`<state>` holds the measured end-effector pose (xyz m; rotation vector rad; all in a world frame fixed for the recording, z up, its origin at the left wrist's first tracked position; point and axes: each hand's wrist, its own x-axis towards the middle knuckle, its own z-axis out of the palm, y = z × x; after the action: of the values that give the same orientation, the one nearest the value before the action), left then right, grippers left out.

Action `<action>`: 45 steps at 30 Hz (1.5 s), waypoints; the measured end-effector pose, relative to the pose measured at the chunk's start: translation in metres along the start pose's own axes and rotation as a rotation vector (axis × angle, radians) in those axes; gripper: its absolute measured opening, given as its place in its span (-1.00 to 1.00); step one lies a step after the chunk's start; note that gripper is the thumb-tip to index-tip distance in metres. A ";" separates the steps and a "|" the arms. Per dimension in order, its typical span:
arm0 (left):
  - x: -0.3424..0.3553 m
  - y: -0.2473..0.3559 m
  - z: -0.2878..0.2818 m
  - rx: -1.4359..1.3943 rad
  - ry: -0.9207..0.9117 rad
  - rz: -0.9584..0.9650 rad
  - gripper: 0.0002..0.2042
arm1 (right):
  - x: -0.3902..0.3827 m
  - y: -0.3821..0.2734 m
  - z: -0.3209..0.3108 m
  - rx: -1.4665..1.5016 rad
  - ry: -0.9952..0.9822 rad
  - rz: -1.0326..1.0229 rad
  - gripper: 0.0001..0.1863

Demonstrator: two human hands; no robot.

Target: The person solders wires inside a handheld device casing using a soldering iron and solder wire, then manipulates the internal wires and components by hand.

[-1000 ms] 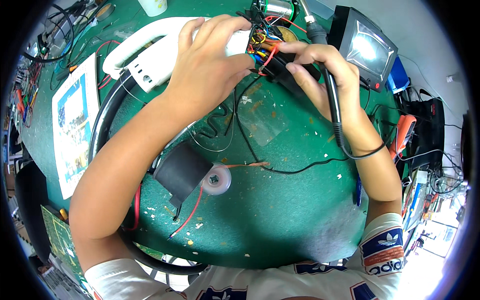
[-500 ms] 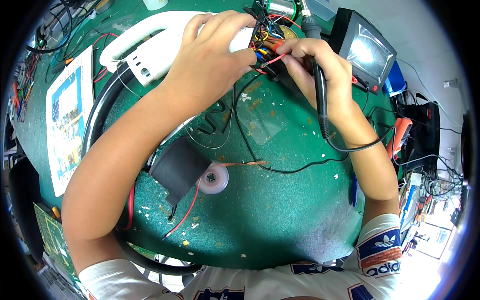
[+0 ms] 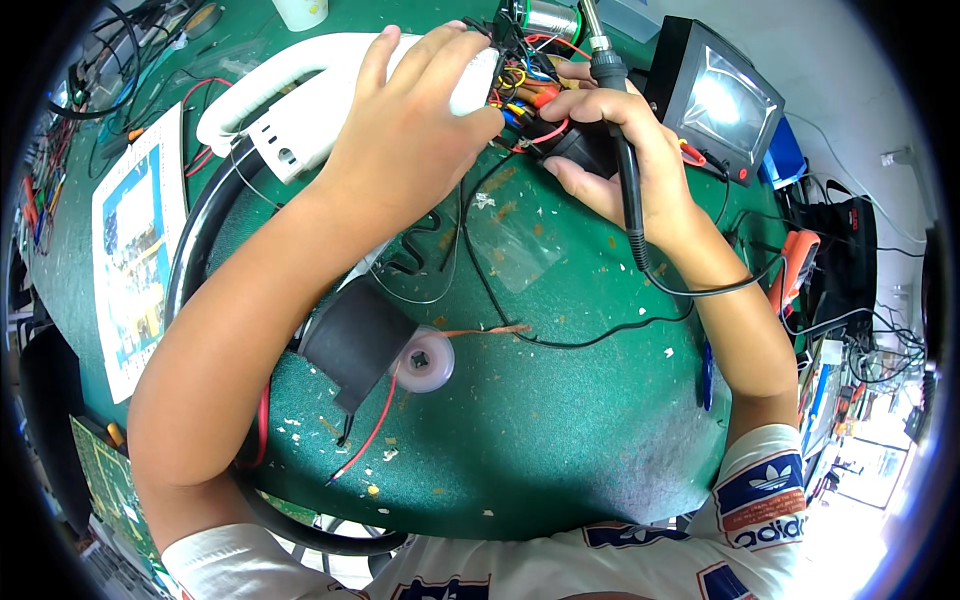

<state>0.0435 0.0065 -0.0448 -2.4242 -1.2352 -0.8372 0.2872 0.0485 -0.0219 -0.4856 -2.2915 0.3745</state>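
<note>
My left hand (image 3: 415, 135) wraps over the white plastic housing (image 3: 335, 75), which has a looped handle; its fingers lie across the top and the thumb presses near the open end. A bundle of coloured wires (image 3: 520, 85) comes out there. My right hand (image 3: 635, 135) holds a soldering iron (image 3: 627, 165) across the palm, its metal end pointing up and away from the wires. The thumb and fingers of that hand are also around a black part (image 3: 585, 150) beside the bundle. A red wire (image 3: 552, 133) bends close to the fingertips. The fingers partly hide the wire ends.
A solder spool (image 3: 550, 18) and a black work lamp (image 3: 725, 100) stand at the back right. Nearer lie a curved black sleeve (image 3: 358, 335), a pale reel (image 3: 428, 362) with copper braid, and a clear bag (image 3: 515, 250). A printed sheet (image 3: 140, 250) lies left; the iron's cord (image 3: 690, 292) crosses my right forearm.
My right fingers have let go of the red wire and opened around the black part. The right hand and iron have shifted slightly left; my left hand stays on the housing.
</note>
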 end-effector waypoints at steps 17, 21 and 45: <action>0.007 -0.019 -0.017 0.093 -0.099 -0.250 -0.22 | -0.004 0.008 -0.002 0.032 -0.007 -0.055 -0.44; 0.006 -0.020 -0.016 0.203 -0.092 -0.243 -0.32 | -0.006 0.005 -0.002 0.005 -0.012 -0.004 -0.44; 0.026 0.033 -0.053 0.079 -0.059 0.022 -0.46 | -0.056 -0.080 -0.040 0.150 0.163 0.089 -0.64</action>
<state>0.0628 -0.0227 0.0129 -2.4103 -1.2362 -0.7024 0.3347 -0.0429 0.0030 -0.5231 -2.0718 0.5273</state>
